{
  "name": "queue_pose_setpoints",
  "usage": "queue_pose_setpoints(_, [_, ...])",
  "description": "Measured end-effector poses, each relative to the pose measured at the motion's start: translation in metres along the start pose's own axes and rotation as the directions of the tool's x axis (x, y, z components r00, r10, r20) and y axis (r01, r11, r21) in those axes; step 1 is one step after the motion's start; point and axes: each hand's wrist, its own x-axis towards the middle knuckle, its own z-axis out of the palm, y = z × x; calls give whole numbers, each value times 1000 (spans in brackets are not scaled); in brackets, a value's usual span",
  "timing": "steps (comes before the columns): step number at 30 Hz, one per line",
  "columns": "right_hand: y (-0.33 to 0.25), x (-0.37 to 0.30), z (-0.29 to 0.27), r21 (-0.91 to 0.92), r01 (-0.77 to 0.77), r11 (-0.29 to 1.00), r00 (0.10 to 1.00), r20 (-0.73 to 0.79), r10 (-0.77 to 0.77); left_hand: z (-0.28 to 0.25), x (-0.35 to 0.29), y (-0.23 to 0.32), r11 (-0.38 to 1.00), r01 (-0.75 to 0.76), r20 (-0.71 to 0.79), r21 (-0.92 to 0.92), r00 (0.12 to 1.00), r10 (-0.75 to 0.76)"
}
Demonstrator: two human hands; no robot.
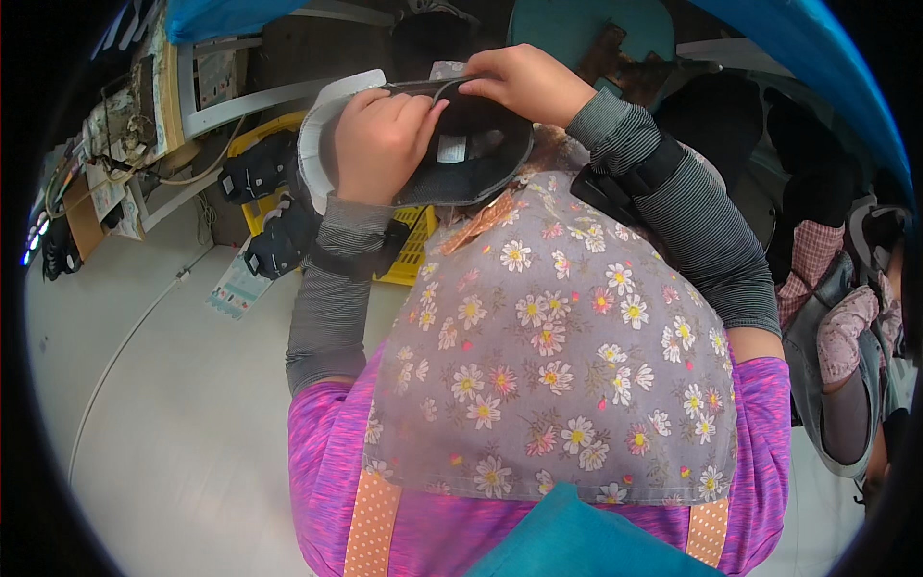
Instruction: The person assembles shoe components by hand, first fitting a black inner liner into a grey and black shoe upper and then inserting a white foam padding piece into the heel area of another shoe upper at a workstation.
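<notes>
A black shoe (pixel 481 178) with a ribbed white sole (pixel 312 144) is held up in front of my chest, its opening facing me. A small white label (pixel 452 149) shows on the dark lining inside. My left hand (pixel 380 139) is closed round its left side, with the fingers over the upper edge. At the top of the opening, my right hand (pixel 524 87) pinches the rim between thumb and fingers. The two hands are close together along that edge. The shoe's far side is hidden from me.
Beyond the shoe, black shoes (pixel 260 173) rest in a yellow plastic crate (pixel 415 252). A white cable (pixel 125 351) runs across the floor, near a patterned paper (pixel 236 287). A teal seat (pixel 625 24) stands ahead. Another person's checked sleeve (pixel 817 250) is at the right.
</notes>
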Motion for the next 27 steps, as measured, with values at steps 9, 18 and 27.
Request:
queue_pose_setpoints(9, [7, -2, 5, -117, 142, 983, 985, -77, -152, -6, 6, 5, 995, 81, 73, -64, 994, -76])
queue_pose_setpoints(18, [5, -4, 4, -82, 129, 988, 988, -72, -135, 0, 0, -2, 995, 95, 39, -19, 995, -94])
queue_pose_setpoints(27, [5, -5, 6, -110, 124, 986, 991, -43, -129, -1, 4, -5, 967, 248, 33, 50, 968, -250])
